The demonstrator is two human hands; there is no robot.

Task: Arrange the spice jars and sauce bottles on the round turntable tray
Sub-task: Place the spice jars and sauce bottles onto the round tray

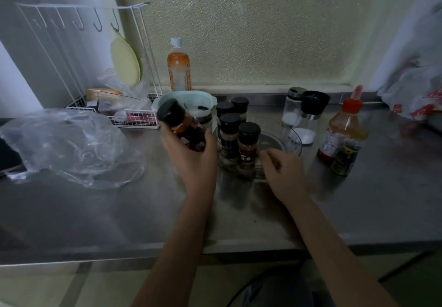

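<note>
A clear round turntable tray [293, 143] sits on the steel counter with several black-capped spice jars [247, 145] standing on its left half. My left hand [191, 160] grips a black-lidded jar of dark red contents [185, 127], tilted, just left of the tray. My right hand [281, 172] rests on the tray's near rim, fingers curled by the nearest jar; whether it pinches the rim is unclear. Two clear shakers with white powder [307, 117] stand right of the tray. A red-capped sauce bottle [342, 134] stands further right.
A mint-lidded container [189, 99] and an orange drink bottle [179, 70] stand behind. A white wire rack [134, 120] and crumpled clear plastic [71, 144] fill the left. A red-and-white bag [416, 98] lies at far right. The counter's front edge [215, 249] is near me.
</note>
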